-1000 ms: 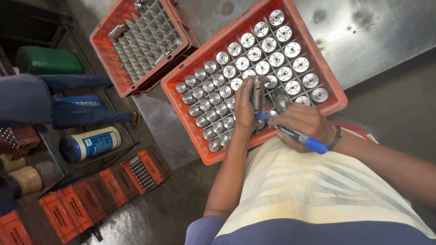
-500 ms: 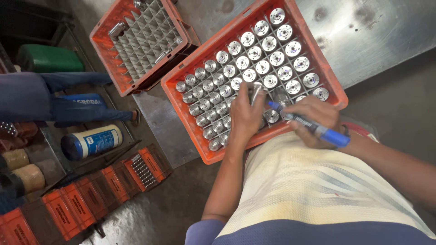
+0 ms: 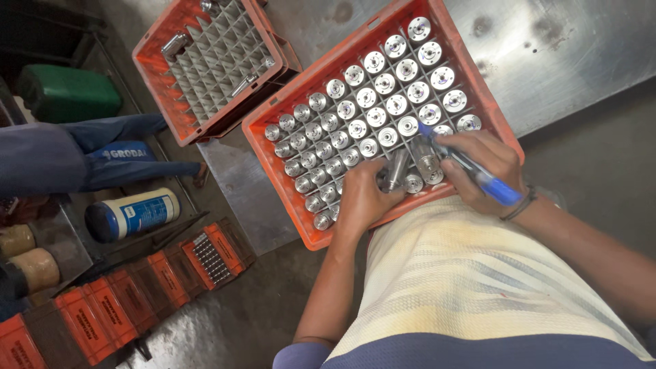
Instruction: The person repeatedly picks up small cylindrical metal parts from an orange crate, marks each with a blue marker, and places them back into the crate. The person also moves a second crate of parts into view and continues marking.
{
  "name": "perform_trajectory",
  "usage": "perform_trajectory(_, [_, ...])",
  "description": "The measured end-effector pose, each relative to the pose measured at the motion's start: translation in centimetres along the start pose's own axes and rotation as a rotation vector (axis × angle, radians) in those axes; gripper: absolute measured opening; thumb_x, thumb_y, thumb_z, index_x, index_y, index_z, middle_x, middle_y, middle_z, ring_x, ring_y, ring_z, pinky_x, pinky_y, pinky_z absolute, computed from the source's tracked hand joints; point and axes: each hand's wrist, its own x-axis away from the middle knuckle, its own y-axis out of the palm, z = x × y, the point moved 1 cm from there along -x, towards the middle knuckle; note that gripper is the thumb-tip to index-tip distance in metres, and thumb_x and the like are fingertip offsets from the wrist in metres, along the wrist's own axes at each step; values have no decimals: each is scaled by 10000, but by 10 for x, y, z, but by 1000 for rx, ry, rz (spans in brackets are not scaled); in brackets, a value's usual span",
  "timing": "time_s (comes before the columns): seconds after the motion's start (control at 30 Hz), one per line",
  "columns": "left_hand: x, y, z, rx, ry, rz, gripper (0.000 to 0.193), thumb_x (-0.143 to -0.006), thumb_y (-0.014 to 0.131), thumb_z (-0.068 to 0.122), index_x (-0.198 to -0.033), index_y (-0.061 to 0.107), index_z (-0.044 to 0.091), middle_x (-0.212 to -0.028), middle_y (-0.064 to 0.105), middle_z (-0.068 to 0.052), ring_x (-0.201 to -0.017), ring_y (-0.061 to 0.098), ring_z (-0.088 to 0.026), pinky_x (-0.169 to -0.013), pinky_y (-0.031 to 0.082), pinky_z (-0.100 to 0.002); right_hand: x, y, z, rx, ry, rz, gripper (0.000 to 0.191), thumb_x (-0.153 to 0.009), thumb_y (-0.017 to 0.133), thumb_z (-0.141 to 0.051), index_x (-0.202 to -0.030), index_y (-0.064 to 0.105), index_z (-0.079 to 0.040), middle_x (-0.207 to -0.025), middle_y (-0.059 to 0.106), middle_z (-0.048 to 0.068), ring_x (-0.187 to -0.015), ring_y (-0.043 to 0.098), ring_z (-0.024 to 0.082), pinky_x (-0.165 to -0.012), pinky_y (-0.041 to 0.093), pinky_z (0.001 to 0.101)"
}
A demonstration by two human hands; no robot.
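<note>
Between left fingers (image 3: 383, 179): metal cylinder (image 3: 397, 169), over crate (image 3: 287, 179).

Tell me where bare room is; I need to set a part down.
Bare steel tabletop lies right of the full orange crate, plus a strip between it and the nearly empty crate. Crowded around both hands, left and right.

Metal cylinders (image 3: 374, 89) in the crate (image 3: 287, 184), second crate (image 3: 157, 96) to its left.
</note>
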Motion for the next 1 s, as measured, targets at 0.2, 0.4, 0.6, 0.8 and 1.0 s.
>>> perform_trajectory(0.2, [-10, 18, 0, 96, -74, 114, 313, -724, 814, 190, -929, 756, -39, -740, 734, -175, -622, 744, -261, -605, 581, -369, -10, 19, 17, 66, -7, -396, 401, -870, 744, -131, -1248, 624, -69, -930, 683, 142, -880, 666, 328, -824, 507, 456])
perform_trajectory(0.4, [-20, 28, -1, 23, -79, 95, 332, -686, 835, 206, -849, 731, -64, -682, 707, -216, -576, 713, -305, -588, 571, -401, -5, 32, 32, 190, -69, -556, 519, -645, 777, -189, -1088, 550, -39, -820, 601, 158, -824, 610, 375, -709, 502, 489])
perform_trajectory(0.6, [-23, 36, -4, 18, -55, 139, 324, -683, 837, 219, -829, 732, -51, -710, 706, -224, -606, 711, -333, -610, 569, -421, -9, 37, 48, 217, -40, -691, 365, -798, 742, -227, -1064, 542, -80, -772, 618, 131, -816, 629, 350, -698, 505, 492])
perform_trajectory(0.8, [-21, 47, -7, 17, -93, 177, 319, -682, 839, 228, -815, 728, -40, -734, 702, -238, -658, 709, -374, -639, 570, -447, -12, 35, 62, 209, -44, -783, 343, -868, 729, -287, -1084, 546, -93, -814, 625, 180, -778, 641, 397, -662, 505, 511])
perform_trajectory(1.0, [-21, 52, -7, -5, -188, 198, 332, -665, 842, 231, -831, 733, -36, -768, 709, -247, -702, 715, -391, -667, 571, -456, -14, 36, 72, 138, -78, -826, 365, -882, 738, -322, -1082, 546, -84, -829, 613, 197, -783, 631, 414, -672, 498, 517])
